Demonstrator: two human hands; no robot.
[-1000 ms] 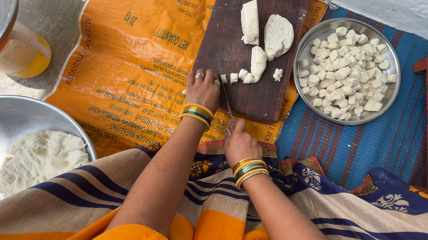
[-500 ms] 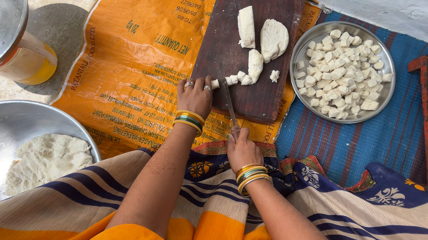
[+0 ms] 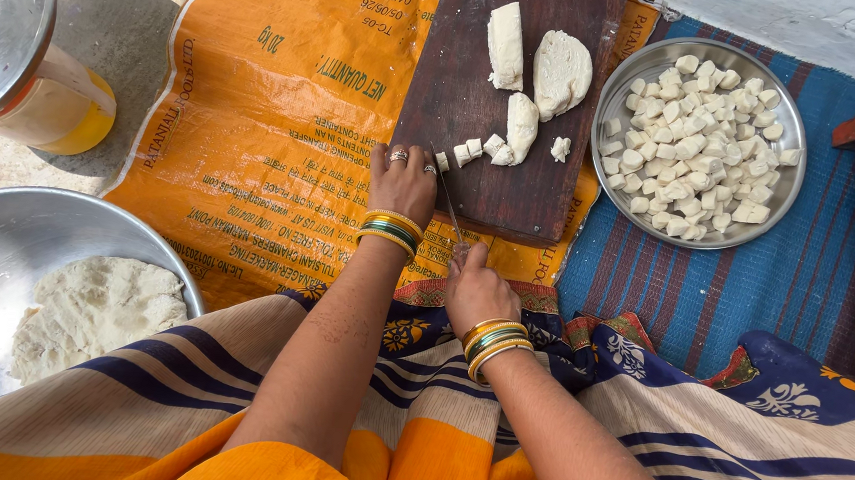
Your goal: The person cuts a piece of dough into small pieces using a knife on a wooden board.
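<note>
Cheese [image 3: 521, 126], a soft white block, lies on the dark cutting board [image 3: 480, 63] with cut cubes [image 3: 469, 153] beside it. My right hand [image 3: 474, 288] is closed around the knife [image 3: 447, 199]; my left hand [image 3: 404, 178] rests fingers-down at the board's edge, holding nothing. With the blade this near my left fingers, a slip could nick them
</note>
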